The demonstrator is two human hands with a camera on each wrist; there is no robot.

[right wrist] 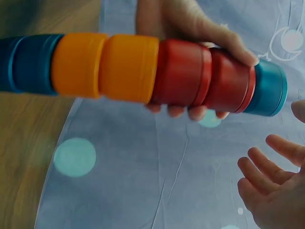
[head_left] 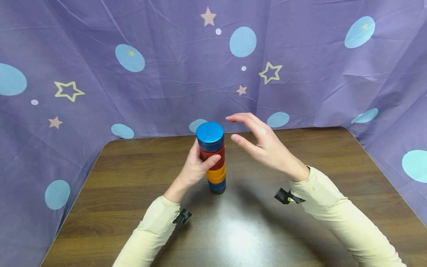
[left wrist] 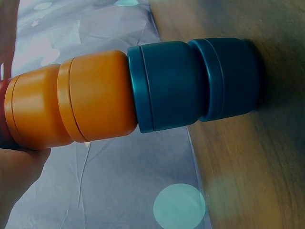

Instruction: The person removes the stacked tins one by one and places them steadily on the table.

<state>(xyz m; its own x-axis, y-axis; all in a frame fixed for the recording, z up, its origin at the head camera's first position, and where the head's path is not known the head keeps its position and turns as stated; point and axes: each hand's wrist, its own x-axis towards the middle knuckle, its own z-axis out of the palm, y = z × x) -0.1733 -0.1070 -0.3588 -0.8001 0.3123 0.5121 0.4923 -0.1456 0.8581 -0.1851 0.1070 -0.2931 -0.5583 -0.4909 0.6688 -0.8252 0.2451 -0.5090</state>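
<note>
A tower of small round screw-top-like canisters stands on the table, leaning slightly. From the bottom, it has two dark blue canisters (left wrist: 167, 86), two orange ones (left wrist: 100, 95), two red ones (right wrist: 183, 71) and a single blue canister (head_left: 210, 135) on top. My left hand (head_left: 194, 163) grips the tower around the red canisters, thumb on the near side and fingers behind. To the right of the top canister, my right hand (head_left: 263, 142) hovers with its thumb and fingers spread apart, touching nothing. Part of the left hand (left wrist: 19, 176) shows at the left wrist view's edge.
The brown wooden table (head_left: 140, 174) has rounded far corners. A purple curtain (head_left: 186, 74) with stars and blue ovals hangs behind it and along both sides. Black wrist cameras are strapped on both sleeves.
</note>
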